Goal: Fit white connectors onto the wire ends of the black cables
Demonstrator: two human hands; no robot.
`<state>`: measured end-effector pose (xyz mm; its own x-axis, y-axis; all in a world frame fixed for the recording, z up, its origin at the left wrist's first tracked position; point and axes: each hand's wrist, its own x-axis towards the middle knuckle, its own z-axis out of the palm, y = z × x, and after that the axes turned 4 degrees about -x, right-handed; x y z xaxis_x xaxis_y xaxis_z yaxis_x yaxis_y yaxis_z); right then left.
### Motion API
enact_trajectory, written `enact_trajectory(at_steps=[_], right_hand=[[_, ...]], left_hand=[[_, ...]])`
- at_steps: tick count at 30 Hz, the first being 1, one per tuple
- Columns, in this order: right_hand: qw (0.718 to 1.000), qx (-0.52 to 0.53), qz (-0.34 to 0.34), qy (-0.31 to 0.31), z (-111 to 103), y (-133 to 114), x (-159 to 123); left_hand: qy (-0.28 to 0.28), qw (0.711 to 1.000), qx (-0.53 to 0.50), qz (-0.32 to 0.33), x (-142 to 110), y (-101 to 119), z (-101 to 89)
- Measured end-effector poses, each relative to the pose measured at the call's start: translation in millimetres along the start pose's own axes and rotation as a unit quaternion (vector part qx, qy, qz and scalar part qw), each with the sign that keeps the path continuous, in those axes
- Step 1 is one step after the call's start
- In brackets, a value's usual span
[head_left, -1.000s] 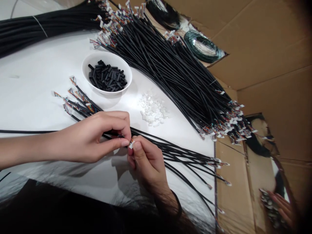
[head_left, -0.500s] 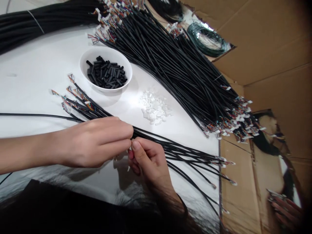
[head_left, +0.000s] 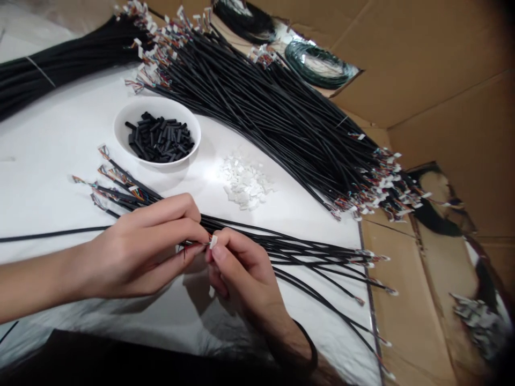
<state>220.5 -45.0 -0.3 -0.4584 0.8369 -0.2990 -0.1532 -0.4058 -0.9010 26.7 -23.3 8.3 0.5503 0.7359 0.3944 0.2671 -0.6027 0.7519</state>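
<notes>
Clock on the view, 12 = far side of table [head_left: 80,128]. White connector [head_left: 213,242] sits right between the hands: about 3 o'clock off the left fingertips, 10 o'clock from the right palm. Small part, but its long axis reads roughly 1 to 7, i.e. across the line joining the two hands. Fine wires [head_left: 210,236] show at its 9–10 o'clock side, toward the left fingertips. Right hand [head_left: 251,276]: thumb and index closed in a pinch on the connector, other fingers curled under. Left hand [head_left: 140,246]: thumb and fingertips nearly closed, looks like a pinch on the wires; exact contact hidden, can't tell which strands. No clear nearer hand, both sets of fingertips are at the connector. Black cable [head_left: 52,234] comes in from 9 and goes out of sight at the left hand; link to the wires not visible. Loose white pieces [head_left: 247,185] at 1 o'clock from the connector, bowl [head_left: 120,145] of black sleeves [head_left: 161,139] at 11, sheathed cables [head_left: 306,252] running out toward 3–4 past the right hand.
</notes>
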Motion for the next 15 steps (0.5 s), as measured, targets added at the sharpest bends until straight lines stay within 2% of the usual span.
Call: enact_trajectory(at_steps=[4,10,15], right_hand=[[1.000,0.007,0.008,-0.005,-1.2,-0.6,3.1],[0.998,0.064,0.016,-0.009,-1.3,2.8,5.1],[0.991,0.123,0.032,-0.046,-2.0,6.5,6.9]], left_hand=[[0.015,1.000,-0.009,0.005,0.0,1.4,0.3],[0.013,0.997,-0.027,-0.067,3.0,7.2,2.2],[0.011,0.997,-0.022,-0.068,4.5,9.7,4.2]])
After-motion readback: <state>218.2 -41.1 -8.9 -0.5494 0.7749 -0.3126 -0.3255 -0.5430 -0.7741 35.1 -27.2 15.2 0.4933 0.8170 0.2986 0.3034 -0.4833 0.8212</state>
